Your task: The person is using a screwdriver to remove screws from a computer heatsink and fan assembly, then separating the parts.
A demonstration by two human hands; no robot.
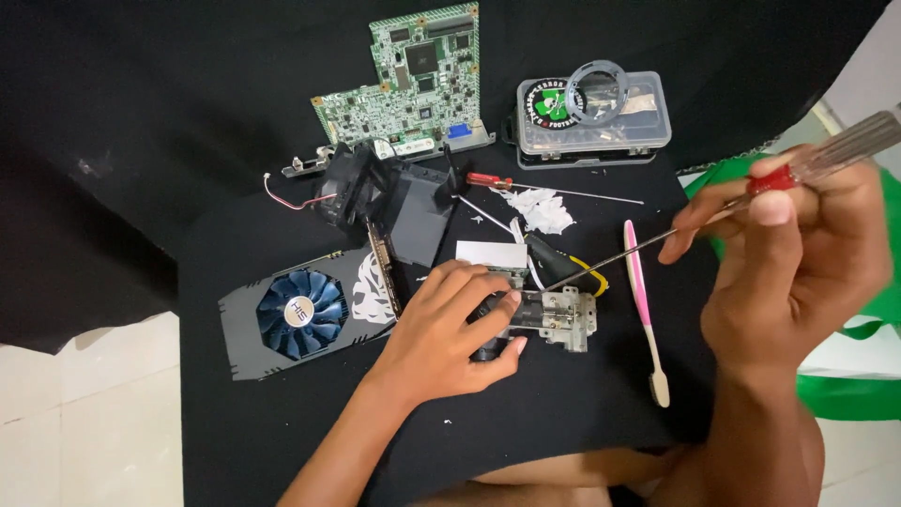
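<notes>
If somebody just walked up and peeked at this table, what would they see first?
Probably the long screwdriver slanting across the middle, held in the right hand with its tip on a small grey metal part that the left hand steadies. Next, the graphics card with its blue fan at the left, and the green circuit board propped at the back beside a clear parts box.

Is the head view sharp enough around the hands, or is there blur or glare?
Head view: left hand and small grey metal assembly are sharp; right hand and long clear-handled screwdriver look slightly motion-blurred; white floor tiles are bright, without glare.
</notes>
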